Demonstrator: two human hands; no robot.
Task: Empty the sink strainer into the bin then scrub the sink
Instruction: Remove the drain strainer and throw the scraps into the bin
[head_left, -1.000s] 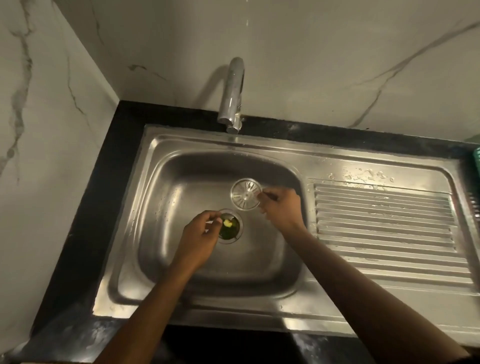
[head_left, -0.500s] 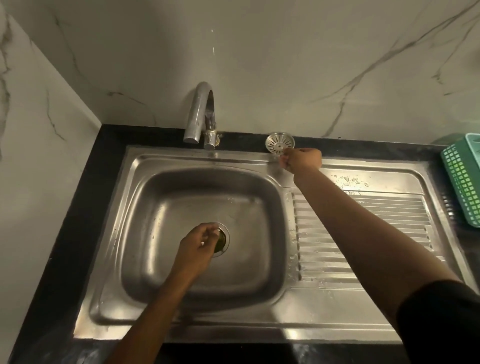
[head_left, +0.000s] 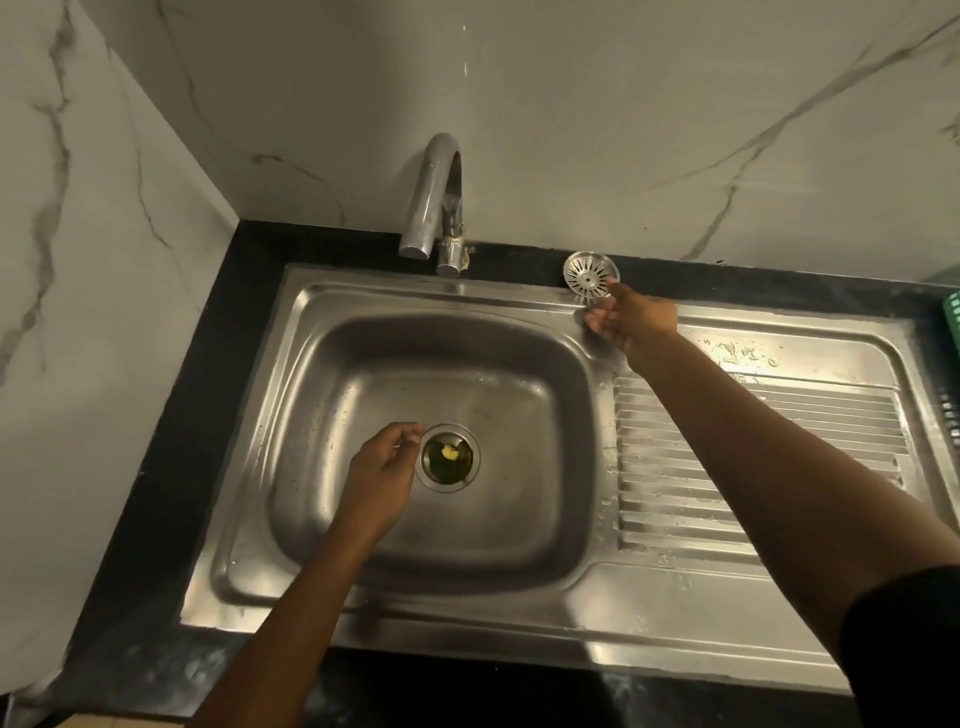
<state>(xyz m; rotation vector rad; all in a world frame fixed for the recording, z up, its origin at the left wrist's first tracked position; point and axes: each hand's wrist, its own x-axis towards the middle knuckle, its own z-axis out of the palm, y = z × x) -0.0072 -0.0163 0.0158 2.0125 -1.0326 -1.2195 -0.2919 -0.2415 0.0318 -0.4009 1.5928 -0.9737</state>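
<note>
The round metal strainer lid (head_left: 591, 274) lies on the black counter behind the steel sink (head_left: 395, 587). My right hand (head_left: 631, 319) hovers just in front of it, fingers loose, a fingertip near its rim and nothing held. The drain (head_left: 447, 458) in the basin floor stands uncovered, with green and yellow food scraps (head_left: 450, 453) inside. My left hand (head_left: 382, 475) sits at the drain's left edge, fingers curled together near the rim; I cannot tell whether they pinch anything.
A chrome tap (head_left: 435, 202) arches over the basin's back edge. The ribbed drainboard (head_left: 753, 457) lies to the right, wet with drops. A green plastic basket (head_left: 953, 317) shows at the far right edge. Marble walls close in the left and back.
My right hand carried the strainer lid from the basin to the back counter, set it down and let go. My left hand drew back slightly from the drain, uncovering the scraps.
</note>
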